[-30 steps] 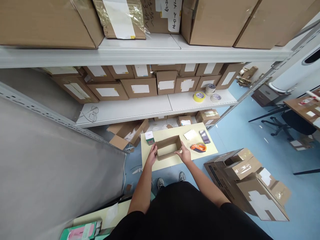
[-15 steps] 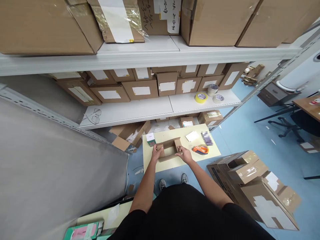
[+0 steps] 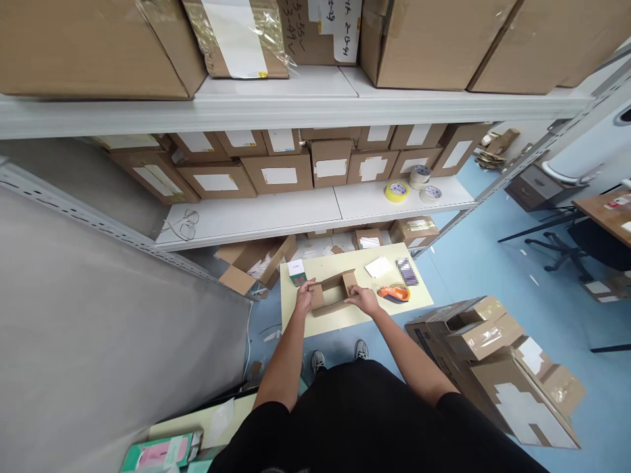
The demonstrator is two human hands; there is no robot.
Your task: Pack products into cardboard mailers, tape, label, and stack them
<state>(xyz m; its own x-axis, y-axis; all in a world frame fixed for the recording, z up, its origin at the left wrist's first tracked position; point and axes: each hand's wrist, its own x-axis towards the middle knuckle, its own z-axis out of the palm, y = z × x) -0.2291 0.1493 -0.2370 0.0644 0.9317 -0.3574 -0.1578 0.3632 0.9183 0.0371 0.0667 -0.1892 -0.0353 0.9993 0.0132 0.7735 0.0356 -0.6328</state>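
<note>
A small open cardboard box sits on the pale yellow tabletop, its top open and its inside in view. My left hand grips the box's left end, fingers up near the far left corner. At the right end, my right hand pinches the box near its front corner; some fingertips are hidden. Just beyond my left hand stands a small white and green box. To the right of my right hand lies an orange tape dispenser. A white pad or card lies behind it.
Ahead rises a metal shelf rack with labelled cartons, a yellow tape roll and white tape rolls. A large carton with smaller boxes stands on the floor at right. An open carton lies left of the table.
My left hand has shifted from the box's near left side up toward its far left corner. My right hand still holds the right end. The whole view has moved slightly.
</note>
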